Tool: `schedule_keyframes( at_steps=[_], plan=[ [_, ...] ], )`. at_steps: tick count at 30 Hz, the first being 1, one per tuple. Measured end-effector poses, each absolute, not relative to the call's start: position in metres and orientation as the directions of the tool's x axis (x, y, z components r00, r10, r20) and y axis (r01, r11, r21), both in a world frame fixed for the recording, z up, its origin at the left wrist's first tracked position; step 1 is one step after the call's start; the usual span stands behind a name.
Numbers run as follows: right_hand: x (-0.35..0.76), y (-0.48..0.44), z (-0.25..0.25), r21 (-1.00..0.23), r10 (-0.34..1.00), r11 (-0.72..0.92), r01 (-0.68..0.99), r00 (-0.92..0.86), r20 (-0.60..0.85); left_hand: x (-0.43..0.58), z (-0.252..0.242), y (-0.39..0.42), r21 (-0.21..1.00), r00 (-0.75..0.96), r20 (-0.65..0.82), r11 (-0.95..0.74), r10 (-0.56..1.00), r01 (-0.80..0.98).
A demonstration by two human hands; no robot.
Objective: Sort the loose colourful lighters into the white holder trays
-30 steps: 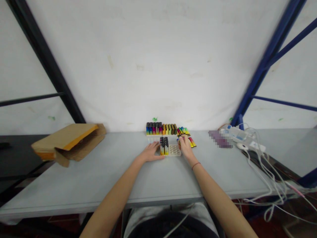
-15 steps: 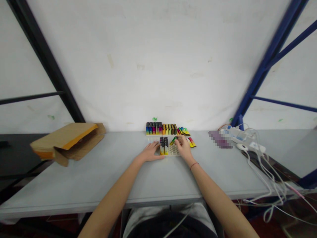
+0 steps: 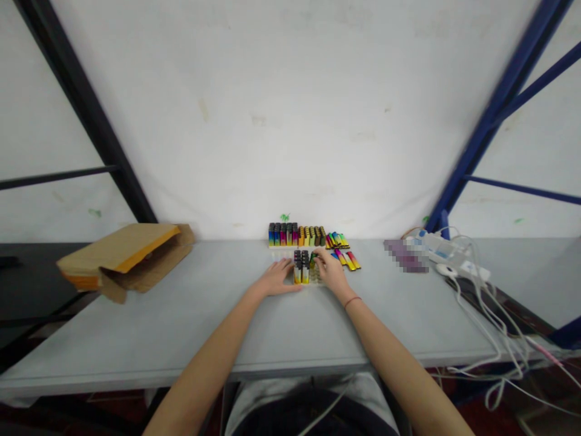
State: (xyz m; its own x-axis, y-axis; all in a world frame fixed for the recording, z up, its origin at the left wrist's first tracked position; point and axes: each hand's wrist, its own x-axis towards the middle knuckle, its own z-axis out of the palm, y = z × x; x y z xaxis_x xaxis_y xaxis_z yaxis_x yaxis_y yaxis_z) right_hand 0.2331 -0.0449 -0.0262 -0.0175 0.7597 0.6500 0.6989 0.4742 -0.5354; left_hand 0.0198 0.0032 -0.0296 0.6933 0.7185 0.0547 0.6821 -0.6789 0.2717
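A pale slotted tray (image 3: 316, 278) lies on the table with rows of upright lighters (image 3: 301, 269) in its left part. My left hand (image 3: 275, 279) spans the tray's left end, thumb along the front edge and fingers at the far left side, holding it. In my right hand (image 3: 331, 270) the fingers pinch a green lighter (image 3: 313, 259), upright beside the standing rows. The lower end of that lighter is hard to make out, and whether it sits in a slot I cannot tell. Just right of this hand lie loose colourful lighters (image 3: 349, 261).
Behind stands another block of upright lighters (image 3: 290, 235), with more loose ones (image 3: 336, 240) at its right. An open cardboard box (image 3: 122, 257) lies at left. A power strip (image 3: 447, 248) and tangled white cables (image 3: 488, 309) occupy the right. A wall rises behind the table (image 3: 204, 339).
My right hand has moved slightly left with the green lighter, which has gone from tilted to upright beside the filled rows. My left hand stays at the tray.
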Motion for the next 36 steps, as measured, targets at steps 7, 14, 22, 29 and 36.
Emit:
schedule_keyframes(
  at_steps=[7,14,22,29,36],
  plan=[
    [0.234,-0.045,-0.027,-0.430,0.736,0.472,0.769,-0.077,0.672,0.019,-0.028,0.002,0.275,0.687,0.030,-0.667,0.726,0.693],
    [0.272,-0.044,-0.027,-0.433,0.765,0.112,0.894,0.201,0.612,0.020,-0.023,0.000,0.265,0.681,0.011,-0.659,0.732,0.704],
    [0.277,-0.049,-0.023,-0.237,0.886,-0.094,0.967,0.190,0.423,0.021,-0.024,0.000,0.255,0.683,0.022,-0.665,0.730,0.702],
    [0.269,-0.048,-0.021,-0.102,0.926,-0.144,0.984,0.170,0.336,0.020,-0.024,0.001,0.261,0.687,0.029,-0.669,0.726,0.696],
    [0.278,-0.042,-0.035,-0.238,0.868,-0.032,0.971,0.145,0.475,0.020,-0.023,0.000,0.266,0.686,0.013,-0.664,0.728,0.699]
  ],
)
